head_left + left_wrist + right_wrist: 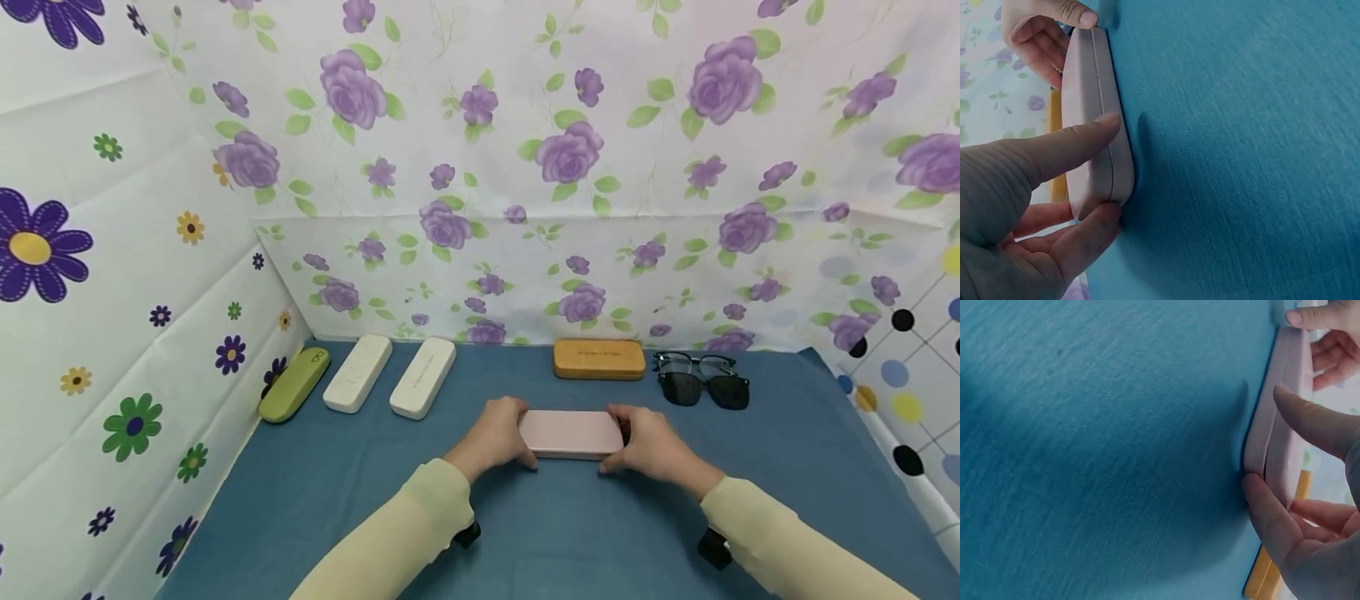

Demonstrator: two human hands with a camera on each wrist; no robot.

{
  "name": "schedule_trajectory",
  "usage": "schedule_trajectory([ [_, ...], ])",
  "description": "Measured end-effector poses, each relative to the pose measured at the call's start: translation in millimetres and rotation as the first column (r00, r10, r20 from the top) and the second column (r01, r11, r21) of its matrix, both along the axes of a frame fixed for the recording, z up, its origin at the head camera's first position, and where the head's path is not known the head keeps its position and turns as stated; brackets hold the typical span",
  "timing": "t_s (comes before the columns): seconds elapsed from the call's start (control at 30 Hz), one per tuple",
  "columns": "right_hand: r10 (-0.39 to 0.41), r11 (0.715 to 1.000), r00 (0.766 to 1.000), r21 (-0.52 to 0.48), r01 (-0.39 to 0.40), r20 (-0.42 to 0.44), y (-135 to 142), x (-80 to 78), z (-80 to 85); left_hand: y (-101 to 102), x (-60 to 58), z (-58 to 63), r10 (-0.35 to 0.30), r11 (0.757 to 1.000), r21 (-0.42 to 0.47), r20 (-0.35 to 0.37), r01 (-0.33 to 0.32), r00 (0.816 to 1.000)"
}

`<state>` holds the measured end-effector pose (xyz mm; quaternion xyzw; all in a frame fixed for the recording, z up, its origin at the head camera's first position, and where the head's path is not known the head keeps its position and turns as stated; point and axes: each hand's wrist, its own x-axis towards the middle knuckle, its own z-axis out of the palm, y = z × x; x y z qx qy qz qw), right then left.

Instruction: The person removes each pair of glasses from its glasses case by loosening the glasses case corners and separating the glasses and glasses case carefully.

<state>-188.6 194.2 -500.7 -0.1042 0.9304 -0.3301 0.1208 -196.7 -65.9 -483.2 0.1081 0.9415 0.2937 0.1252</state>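
A pink glasses case (572,434), its lid closed, lies crosswise on the blue cloth in the head view. My left hand (495,435) grips its left end, with the thumb on the front side near the seam and the fingers around the end. At the opposite end my right hand (651,443) holds it the same way. In the left wrist view the seam of the pink case (1099,119) runs along its side, under the thumb. The right wrist view shows the right thumb and fingertips on the pink case (1279,434).
Behind stands an orange glasses case (598,359). Right of it lie clear glasses (693,362) and dark sunglasses (703,390). At the back left are a green case (295,384) and two white cases (357,373). Flowered sheets (480,167) rise along the table's back and left.
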Motion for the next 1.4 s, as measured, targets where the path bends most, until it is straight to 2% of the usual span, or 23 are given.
schedule_trajectory([
  [0.13, -0.002, 0.998, 0.999, 0.055, 0.004, -0.036, -5.5, 0.3, -4.0, 0.4, -0.4, -3.3, -0.007, 0.999, -0.042, -0.010, 0.006, 1.000],
  [0.3, -0.016, 0.994, 0.998, 0.105, 0.022, -0.056, -11.2, -0.4, -5.7, -2.3, -1.6, -6.7, -0.022, 0.999, -0.039, -0.017, 0.021, 1.000],
  [0.5, -0.011, 0.994, 0.996, 0.106, 0.020, -0.085, -13.4, -0.3, -4.0, -4.7, -3.4, -7.6, -0.037, 0.999, -0.032, -0.034, 0.036, 0.999],
  [0.67, 0.008, 0.994, 0.991, 0.112, 0.007, -0.134, -9.3, -3.4, -3.4, -2.4, -7.2, -6.8, -0.025, 0.998, -0.056, -0.052, 0.022, 0.998],
  [0.9, -0.019, 0.990, 0.988, 0.135, 0.040, -0.153, 7.3, -15.5, 6.1, 17.0, -19.5, -2.1, -0.004, 0.999, -0.047, -0.069, 0.001, 0.998],
  [1.07, -0.043, 0.987, 0.985, 0.143, 0.068, -0.167, 23.4, -22.1, 14.5, 36.7, -27.6, -6.7, -0.004, 1.000, 0.001, -0.128, 0.004, 0.992],
  [1.23, -0.079, 0.984, 0.989, 0.151, 0.098, -0.128, 30.3, -27.9, 10.1, 44.8, -35.3, -12.9, -0.004, 1.000, 0.019, -0.139, 0.007, 0.990],
  [1.4, -0.095, 0.981, 0.982, 0.153, 0.120, -0.163, 34.6, -36.8, 7.0, 51.0, -46.8, -12.3, 0.002, 1.000, 0.024, -0.148, 0.002, 0.989],
])
